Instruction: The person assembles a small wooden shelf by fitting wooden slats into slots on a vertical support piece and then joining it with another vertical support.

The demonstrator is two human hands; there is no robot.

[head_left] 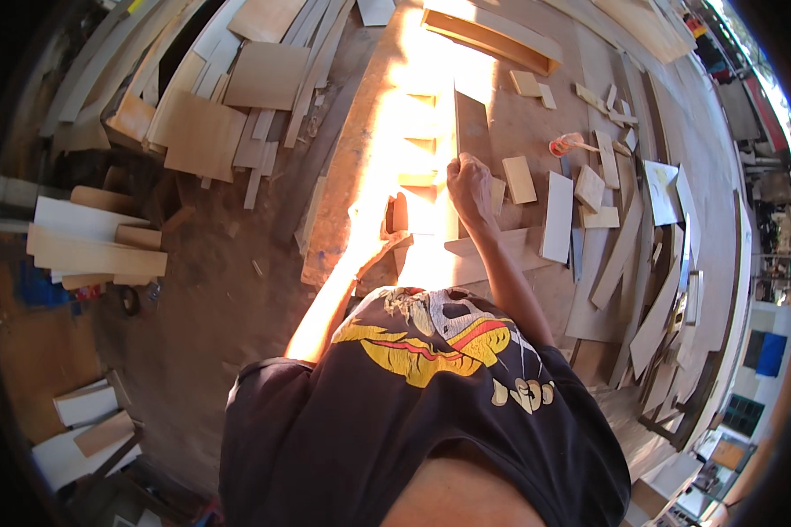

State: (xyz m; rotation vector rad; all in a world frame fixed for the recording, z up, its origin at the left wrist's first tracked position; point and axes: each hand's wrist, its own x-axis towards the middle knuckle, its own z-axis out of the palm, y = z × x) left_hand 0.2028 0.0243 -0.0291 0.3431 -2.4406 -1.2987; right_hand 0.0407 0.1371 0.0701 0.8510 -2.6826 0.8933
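Wooden upright panel gripped by right hand; left hand steadies its base.

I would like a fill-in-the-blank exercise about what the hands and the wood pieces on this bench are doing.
1. The right hand grips the upright wooden ____.
2. The left hand lies in bright ____ on the workbench.
3. Near the small wood blocks lies a roll of tape coloured ____.

Missing words: board; sunlight; red
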